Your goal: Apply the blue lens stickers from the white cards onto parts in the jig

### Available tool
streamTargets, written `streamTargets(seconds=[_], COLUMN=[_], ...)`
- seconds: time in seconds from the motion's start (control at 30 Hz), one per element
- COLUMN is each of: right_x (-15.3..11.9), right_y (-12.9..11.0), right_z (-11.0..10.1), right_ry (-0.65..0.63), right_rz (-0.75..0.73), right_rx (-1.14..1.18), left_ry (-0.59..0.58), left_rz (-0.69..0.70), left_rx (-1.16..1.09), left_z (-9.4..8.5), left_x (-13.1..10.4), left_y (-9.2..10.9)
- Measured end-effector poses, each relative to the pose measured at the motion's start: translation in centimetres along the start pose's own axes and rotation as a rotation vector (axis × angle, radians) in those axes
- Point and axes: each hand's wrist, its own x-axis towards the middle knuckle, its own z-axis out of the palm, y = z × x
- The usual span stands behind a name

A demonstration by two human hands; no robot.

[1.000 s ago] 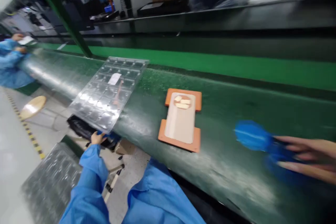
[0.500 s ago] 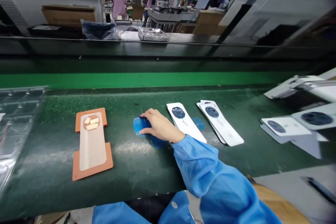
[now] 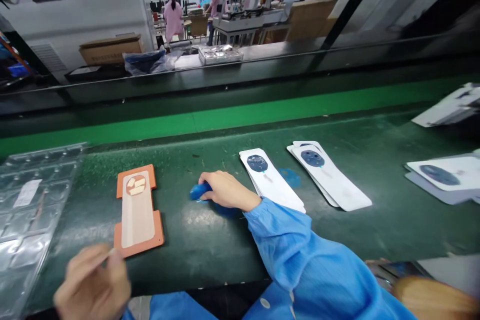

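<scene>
Low by the edge, our left hand (image 3: pixel 93 282) blurs, grip unclear; over bare desk (image 3: pixel 210 257), our right hand (image 3: pixel 227 190) pinches glossy blue film (image 3: pixel 198 191).

With the right hand (image 3: pixel 223 190) taken as the clock's centre, clear passage over the tabletop (image 3: pixel 213 155) is left toward 12 o'clock, up to the green strip (image 3: pixel 225 117), and toward 7 o'clock, to the near edge. The way toward 9 o'clock is blocked by the orange fixture (image 3: pixel 159 232) and, beyond, by the clear tray (image 3: pixel 35 232), with 8 o'clock occupied by the left hand (image 3: pixel 92 282); toward 3 o'clock it is obstructed by two stacks of white panels (image 3: pixel 277 185), parted by a narrow gap holding a blue sheet (image 3: pixel 289 177).
</scene>
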Motion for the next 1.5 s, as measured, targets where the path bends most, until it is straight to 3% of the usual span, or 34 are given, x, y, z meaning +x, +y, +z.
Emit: streamTargets(seconds=[0.03, 0.2, 0.3, 0.37, 0.53, 0.63, 0.73, 0.83, 1.03, 1.17, 1.3, 1.5], right_x=[-0.1, -2.3, -4.0, -4.8, -4.5, -3.5, -2.7, -2.4, -2.7, -3.1, -3.5, -3.9], right_y=[0.2, 2.8, 3.8, 3.9, 3.2, 3.3, 3.7, 4.1, 3.9, 3.4, 2.7, 2.6], right_z=[-0.3, -2.6, -2.7, -2.2, -1.6, -2.4, -3.2, -3.4, -2.6, -2.1, -1.8, -2.0], right_ry=[0.015, 0.061, -0.059, -0.122, -0.113, -0.139, -0.152, -0.125, -0.089, -0.081, -0.073, -0.079], right_rz=[0.015, 0.012, 0.005, 0.059, 0.129, 0.107, 0.061, 0.021, -0.013, 0.001, 0.014, 0.029], right_rx=[0.015, 0.119, 0.046, -0.025, -0.146, -0.181, -0.16, -0.12, -0.092, -0.054, -0.072, -0.108], left_ry=[-0.058, -0.824, -1.075, -1.163, -1.287, -1.365, -1.429, -1.417, -1.396, -1.451, -1.422, -1.379], left_rz=[0.081, 0.235, 0.329, 0.287, 0.102, -0.012, -0.151, -0.201, -0.17, -0.204, -0.115, -0.111], left_rx=[-0.021, 0.013, 0.094, 0.203, 0.496, 0.526, 0.465, 0.372, 0.241, 0.113, 0.03, 0.05], left_z=[1.5, 7.6, 9.5, 10.3, 13.2, 15.3, 16.6, 16.9, 17.0, 17.0, 16.8, 16.0], left_x=[0.2, -0.3, -1.6, -1.8, 1.5, 4.5, 5.9, 5.5, 4.3, 4.1, 3.0, 1.6], left_y=[-0.1, 2.3, 3.7, 3.9, 2.8, 2.1, 1.6, 0.8, -0.5, 0.9, 2.5, 2.6])
